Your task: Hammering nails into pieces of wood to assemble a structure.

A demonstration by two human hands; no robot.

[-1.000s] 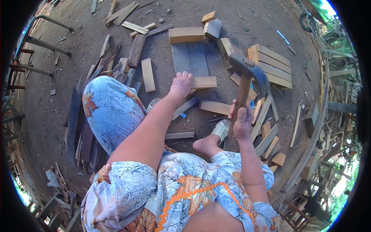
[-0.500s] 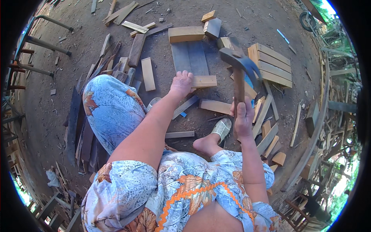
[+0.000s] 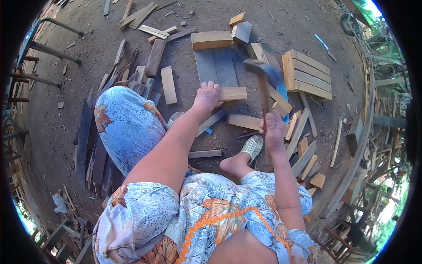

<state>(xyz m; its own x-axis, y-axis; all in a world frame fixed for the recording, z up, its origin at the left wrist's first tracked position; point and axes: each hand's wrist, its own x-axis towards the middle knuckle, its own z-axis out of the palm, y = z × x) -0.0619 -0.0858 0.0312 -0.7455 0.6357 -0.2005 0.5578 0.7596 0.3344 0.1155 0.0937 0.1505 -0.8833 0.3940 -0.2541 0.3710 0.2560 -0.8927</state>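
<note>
My right hand (image 3: 274, 132) is wrapped round the wooden handle of a claw hammer (image 3: 263, 86), whose head is raised and blurred by motion. To its left, my left hand (image 3: 207, 94) grips the near wood block (image 3: 233, 93), fingers over its top. That block lies across the near end of dark grey boards (image 3: 216, 66) laid side by side on the ground. Another wood block (image 3: 212, 39) stands across their far end. Whether my left fingers also hold a nail is hidden.
A slatted wooden crate (image 3: 307, 75) stands at the right. Loose offcuts (image 3: 301, 132) lie near my right foot, and a pile of dark planks (image 3: 94, 154) lies by my left knee. A metal-legged frame (image 3: 52, 50) stands far left.
The hammer has swung a little left and down, its head turning toward the near block. My left hand and the boards have stayed in place.
</note>
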